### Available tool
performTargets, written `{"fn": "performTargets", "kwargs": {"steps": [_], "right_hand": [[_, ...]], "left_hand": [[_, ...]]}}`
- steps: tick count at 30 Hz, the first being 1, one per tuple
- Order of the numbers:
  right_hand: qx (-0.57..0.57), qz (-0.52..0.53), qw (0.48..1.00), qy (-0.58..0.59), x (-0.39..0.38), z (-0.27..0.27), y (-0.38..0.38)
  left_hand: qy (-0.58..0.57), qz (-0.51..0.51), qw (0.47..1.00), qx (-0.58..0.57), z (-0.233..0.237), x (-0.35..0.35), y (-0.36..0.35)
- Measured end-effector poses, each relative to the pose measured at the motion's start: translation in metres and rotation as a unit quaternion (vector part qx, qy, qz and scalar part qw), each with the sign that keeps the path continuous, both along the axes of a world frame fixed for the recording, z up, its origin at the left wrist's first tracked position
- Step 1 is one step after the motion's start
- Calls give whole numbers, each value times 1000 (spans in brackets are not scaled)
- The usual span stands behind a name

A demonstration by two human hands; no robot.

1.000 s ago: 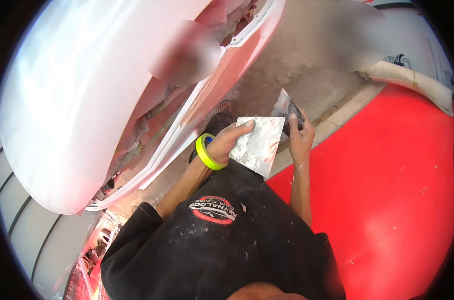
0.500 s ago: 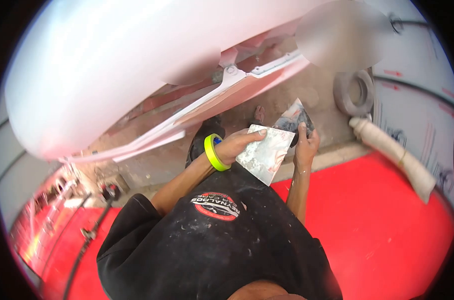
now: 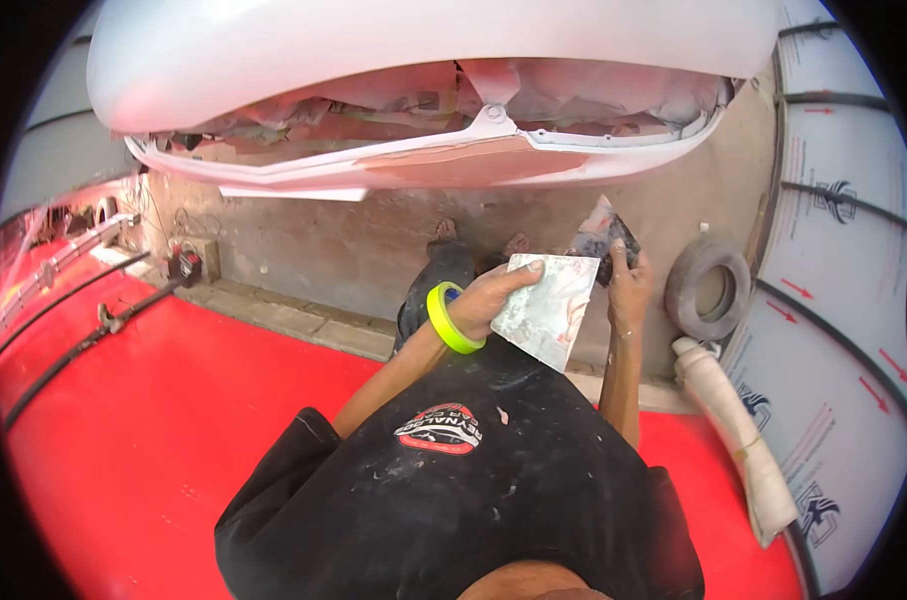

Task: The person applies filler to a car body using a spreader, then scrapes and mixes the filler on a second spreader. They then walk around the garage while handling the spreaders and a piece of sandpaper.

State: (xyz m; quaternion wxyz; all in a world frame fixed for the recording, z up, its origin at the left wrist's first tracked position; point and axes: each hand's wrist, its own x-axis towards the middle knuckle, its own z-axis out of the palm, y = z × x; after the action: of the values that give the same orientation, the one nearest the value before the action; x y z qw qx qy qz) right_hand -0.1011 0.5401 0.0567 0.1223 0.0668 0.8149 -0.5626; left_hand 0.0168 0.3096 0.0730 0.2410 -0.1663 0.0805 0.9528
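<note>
My left hand (image 3: pixel 481 300) grips a flat whitish board (image 3: pixel 546 308) by its edge, the thumb on top of it. Round the left wrist hangs a roll of yellow-green tape (image 3: pixel 443 318). Just right of the board, my right hand (image 3: pixel 628 280) pinches a dark, smeared sheet (image 3: pixel 600 235) that has a pointed upper corner. The two held things nearly meet, with the board nearer to me. Both are held above the floor, in front of my black shirt.
Ahead spans a white car body panel (image 3: pixel 413 40) with a pinkish bumper (image 3: pixel 443 165). A tire (image 3: pixel 708 287) lies at the right beside a rolled cloth (image 3: pixel 738 440). Red flooring (image 3: pixel 173 430) spreads at the left, with a dark pole (image 3: pixel 93 340) across it.
The view has turned and levelled, so the car front now runs across the top. Both hands keep their hold on the board and the dark sheet.
</note>
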Motion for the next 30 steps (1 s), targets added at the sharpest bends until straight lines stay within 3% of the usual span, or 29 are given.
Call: {"fn": "performTargets", "kwargs": {"steps": [2, 6, 11, 13, 15, 19, 22, 25, 28, 30], "right_hand": [[69, 44, 996, 19, -6, -24, 19], [-33, 37, 998, -42, -2, -6, -7], [-43, 101, 990, -91, -10, -11, -10], [12, 146, 986, -84, -19, -15, -9], [-33, 134, 983, -120, -20, -7, -15], [-46, 136, 978, -150, -27, 4, -22], [-110, 143, 973, -142, -28, -10, -27], [-98, 170, 969, -151, -25, -6, -29], [-148, 138, 966, -159, -15, -20, -30], [-95, 169, 974, -115, -18, -32, -24]], "left_hand": [[-13, 27, 1000, -2, 2, 4, 5], [-27, 79, 996, 10, -3, 9, 16], [-27, 97, 994, 31, -7, 23, 20], [-52, 139, 989, 1, -7, 26, 31], [-89, 182, 979, -23, -7, 24, 40], [-55, 184, 981, 5, -14, 25, 46], [-82, 203, 975, -25, -16, 27, 46], [-102, 207, 972, -40, -21, 30, 48], [-109, 202, 973, -37, -25, 30, 49], [-109, 198, 974, -33, -21, 24, 47]]}}
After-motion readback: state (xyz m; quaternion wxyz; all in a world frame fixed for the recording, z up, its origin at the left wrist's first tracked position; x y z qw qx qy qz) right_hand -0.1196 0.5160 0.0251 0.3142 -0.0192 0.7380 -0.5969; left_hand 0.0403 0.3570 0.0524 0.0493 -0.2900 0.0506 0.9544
